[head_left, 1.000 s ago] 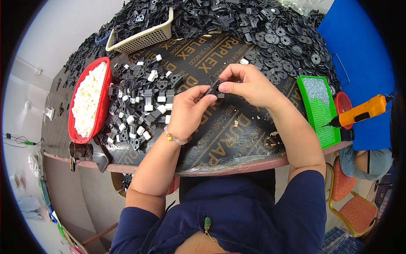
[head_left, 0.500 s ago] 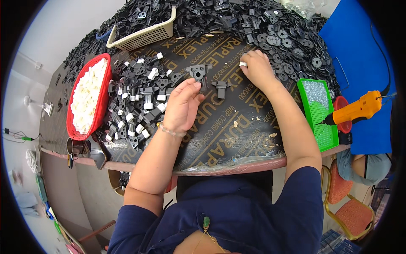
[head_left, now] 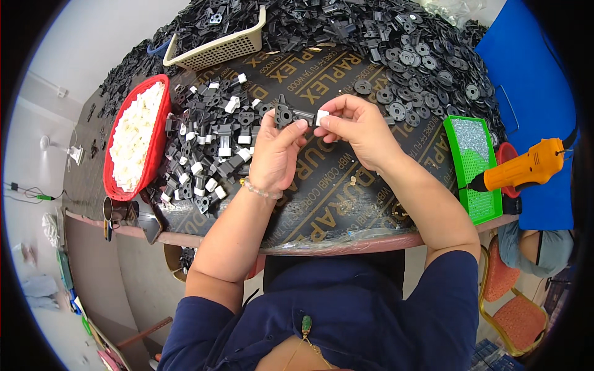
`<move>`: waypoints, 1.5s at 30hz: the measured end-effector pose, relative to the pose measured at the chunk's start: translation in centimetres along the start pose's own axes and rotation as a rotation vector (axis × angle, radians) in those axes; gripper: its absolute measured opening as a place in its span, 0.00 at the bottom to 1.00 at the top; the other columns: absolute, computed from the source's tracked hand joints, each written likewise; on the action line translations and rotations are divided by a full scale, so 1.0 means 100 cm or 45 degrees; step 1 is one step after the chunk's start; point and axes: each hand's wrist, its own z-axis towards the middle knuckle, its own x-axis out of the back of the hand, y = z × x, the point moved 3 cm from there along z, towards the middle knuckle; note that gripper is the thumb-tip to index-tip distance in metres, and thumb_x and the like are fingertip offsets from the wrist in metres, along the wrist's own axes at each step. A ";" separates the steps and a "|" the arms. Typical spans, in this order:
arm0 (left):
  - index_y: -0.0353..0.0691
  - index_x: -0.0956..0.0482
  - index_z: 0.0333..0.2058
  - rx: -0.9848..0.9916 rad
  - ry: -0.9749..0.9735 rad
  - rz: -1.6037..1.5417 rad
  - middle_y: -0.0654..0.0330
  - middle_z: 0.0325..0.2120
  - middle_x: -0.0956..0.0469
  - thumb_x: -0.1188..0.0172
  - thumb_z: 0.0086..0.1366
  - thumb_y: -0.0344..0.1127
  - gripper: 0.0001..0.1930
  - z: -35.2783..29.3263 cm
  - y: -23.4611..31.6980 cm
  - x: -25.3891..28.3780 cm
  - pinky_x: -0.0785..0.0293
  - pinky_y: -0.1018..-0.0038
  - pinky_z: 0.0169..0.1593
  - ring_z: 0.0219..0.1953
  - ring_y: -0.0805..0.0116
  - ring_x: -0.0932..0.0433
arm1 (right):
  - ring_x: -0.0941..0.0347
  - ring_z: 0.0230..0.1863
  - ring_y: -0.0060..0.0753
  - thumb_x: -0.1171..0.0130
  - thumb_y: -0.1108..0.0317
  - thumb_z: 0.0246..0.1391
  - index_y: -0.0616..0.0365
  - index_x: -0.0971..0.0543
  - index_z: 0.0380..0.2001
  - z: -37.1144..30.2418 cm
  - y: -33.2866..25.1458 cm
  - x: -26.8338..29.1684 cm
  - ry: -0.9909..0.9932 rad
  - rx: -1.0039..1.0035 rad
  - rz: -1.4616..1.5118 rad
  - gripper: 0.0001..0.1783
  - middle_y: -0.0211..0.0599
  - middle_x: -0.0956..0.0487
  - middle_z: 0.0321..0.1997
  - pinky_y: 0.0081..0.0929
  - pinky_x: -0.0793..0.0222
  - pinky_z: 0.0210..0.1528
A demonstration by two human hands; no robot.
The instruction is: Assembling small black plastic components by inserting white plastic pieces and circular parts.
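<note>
My left hand [head_left: 274, 154] is closed on a black plastic bracket [head_left: 284, 115], gripping it between thumb and fingers above the table. The bracket has a flat flange with holes and a stem that points right. A small white cap [head_left: 322, 117] is pinched between the thumb and fingers of my right hand [head_left: 364, 133]. It meets the end of the bracket's stem; whether it is seated on it I cannot tell. To the left of my left hand lie several black brackets [head_left: 226, 133], many with white caps on them.
A red basket [head_left: 162, 133] of white caps stands at the left. Behind are a beige basket [head_left: 216, 52] and a heap of black parts [head_left: 328, 25], with black discs [head_left: 427, 62] at right. A green tray [head_left: 456, 161] of small metal pieces sits beside an orange power screwdriver [head_left: 526, 166].
My right hand has come left and nearer from beside the discs, bringing the white cap to the bracket. My left hand has closed on the bracket and lifted it.
</note>
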 end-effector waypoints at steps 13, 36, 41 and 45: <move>0.39 0.31 0.48 -0.200 -0.057 0.318 0.61 0.41 0.23 0.36 0.62 0.25 0.17 -0.004 0.013 -0.004 0.25 0.74 0.52 0.44 0.73 0.23 | 0.23 0.42 0.24 0.36 0.74 0.56 0.66 0.22 0.46 0.003 0.007 0.001 -0.084 0.057 -0.218 0.15 0.37 0.20 0.43 0.20 0.28 0.43; 0.41 0.27 0.54 0.411 0.021 -0.547 0.60 0.52 0.22 0.53 0.72 0.52 0.23 0.008 -0.027 0.019 0.30 0.64 0.58 0.54 0.64 0.24 | 0.45 0.71 0.59 0.23 0.48 0.35 0.58 0.30 0.62 0.125 0.008 -0.192 -0.646 0.909 -1.477 0.51 0.54 0.40 0.71 0.46 0.47 0.71; 0.40 0.28 0.54 0.297 -0.136 -0.710 0.59 0.50 0.21 0.52 0.73 0.50 0.22 0.010 -0.038 0.016 0.29 0.64 0.58 0.54 0.65 0.25 | 0.47 0.72 0.59 0.30 0.36 0.41 0.57 0.31 0.64 0.171 0.004 -0.279 -0.683 0.947 -1.402 0.52 0.58 0.41 0.72 0.46 0.48 0.72; 0.38 0.28 0.55 0.456 -0.503 -1.058 0.59 0.50 0.22 0.48 0.72 0.49 0.22 0.003 -0.037 0.029 0.30 0.61 0.60 0.54 0.62 0.24 | 0.56 0.75 0.66 0.30 0.30 0.34 0.40 0.46 0.73 0.179 0.041 -0.365 -0.903 0.804 -1.652 0.64 0.56 0.54 0.77 0.63 0.55 0.72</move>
